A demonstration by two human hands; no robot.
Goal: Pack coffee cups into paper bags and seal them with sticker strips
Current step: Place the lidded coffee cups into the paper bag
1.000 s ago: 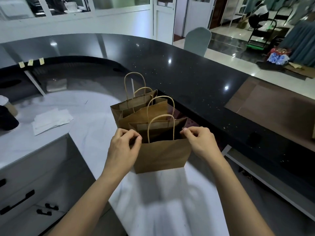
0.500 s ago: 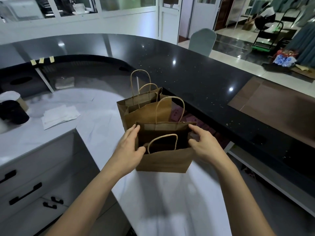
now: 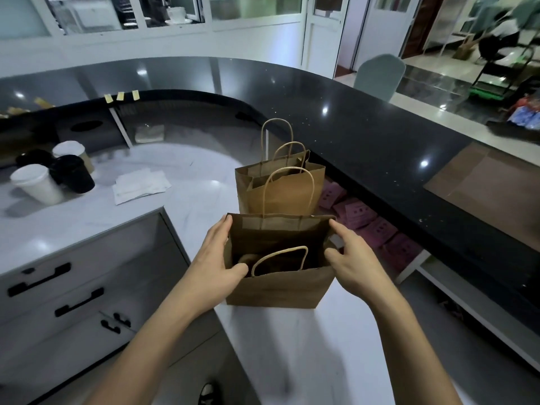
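A brown paper bag [image 3: 277,290] stands open on the white worktop [image 3: 201,182] right in front of me. Its near handle is folded down into the mouth, and the inside is dark. My left hand [image 3: 216,258] holds the bag's left wall, fingers outside and thumb at the front rim. My right hand [image 3: 353,258] holds the right wall the same way. Two more brown bags [image 3: 280,197] stand upright just behind it. White and black lidded coffee cups [image 3: 41,185] stand far left. Small yellow sticker strips [image 3: 119,96] hang on the raised counter's edge.
A raised black counter [image 3: 365,135] curves around the back and right. Pink packets [image 3: 359,217] lie under it, right of the bags. Loose white papers [image 3: 140,185] lie between the cups and the bags. Grey drawers [image 3: 73,287] are at my lower left.
Both hands went from pinching the bag's top rim to holding its sides, and the mouth spread open. The near handle dropped inward. The view swung left, revealing the cups.
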